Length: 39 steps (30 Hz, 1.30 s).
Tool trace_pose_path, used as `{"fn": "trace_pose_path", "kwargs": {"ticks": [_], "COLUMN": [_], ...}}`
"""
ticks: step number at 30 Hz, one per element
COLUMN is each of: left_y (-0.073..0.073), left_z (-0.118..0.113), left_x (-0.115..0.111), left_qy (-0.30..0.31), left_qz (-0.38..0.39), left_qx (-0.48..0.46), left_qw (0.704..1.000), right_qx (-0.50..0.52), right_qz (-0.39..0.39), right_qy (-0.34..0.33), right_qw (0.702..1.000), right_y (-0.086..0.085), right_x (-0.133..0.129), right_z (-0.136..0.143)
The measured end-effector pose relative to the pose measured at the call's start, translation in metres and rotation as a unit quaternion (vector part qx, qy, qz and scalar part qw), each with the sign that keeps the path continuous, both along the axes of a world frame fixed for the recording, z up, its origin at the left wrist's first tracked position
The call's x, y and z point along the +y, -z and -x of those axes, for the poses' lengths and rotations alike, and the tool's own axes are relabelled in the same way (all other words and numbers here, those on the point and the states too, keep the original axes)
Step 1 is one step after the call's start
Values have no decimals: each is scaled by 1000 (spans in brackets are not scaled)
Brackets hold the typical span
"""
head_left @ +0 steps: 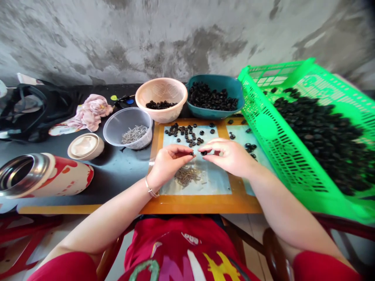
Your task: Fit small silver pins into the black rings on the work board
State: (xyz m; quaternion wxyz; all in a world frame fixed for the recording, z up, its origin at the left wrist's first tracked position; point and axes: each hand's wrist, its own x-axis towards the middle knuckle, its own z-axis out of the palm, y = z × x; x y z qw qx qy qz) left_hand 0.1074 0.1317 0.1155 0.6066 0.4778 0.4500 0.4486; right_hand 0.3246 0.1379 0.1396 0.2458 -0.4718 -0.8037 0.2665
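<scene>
Over the light blue sheet on the table, my left hand (168, 160) pinches a small black washer-like piece (191, 153) between thumb and fingertips. Just to its right, my right hand (228, 155) is closed on a small round black part (204, 152). The two pieces are close together but apart. Behind my hands lie several loose black rings (191, 136) with holes in their middles. A heap of thin metal pins (187, 176) rests on the sheet nearer to me, below my left fingers.
A clear tub (111, 130) of metal pins, a peach basket (146, 93) and a teal basin (215, 113) of black parts stand behind. The green crate (265, 127) of black parts fills the right. At left are a thermos (70, 177), its lid (86, 146) and a pink cloth (95, 109).
</scene>
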Motion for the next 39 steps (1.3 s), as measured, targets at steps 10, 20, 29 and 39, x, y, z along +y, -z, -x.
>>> {"fn": "trace_pose_path", "kwargs": {"ticks": [10, 20, 29, 39], "left_y": [-3, -7, -8, -10], "left_z": [0, 0, 0, -1], "left_x": [-3, -5, -7, -7], "left_qy": [-20, -30, -12, -16], "left_qz": [-26, -50, -68, -63], "left_qx": [1, 36, 47, 44], "left_qw": [999, 998, 997, 997], "right_qx": [77, 102, 88, 93], "right_qz": [9, -124, -144, -163], "right_qy": [63, 4, -18, -21], "right_qw": [995, 987, 986, 982], "right_y": [5, 3, 4, 3], "right_x": [-6, -11, -12, -13], "right_z": [17, 21, 22, 21]}}
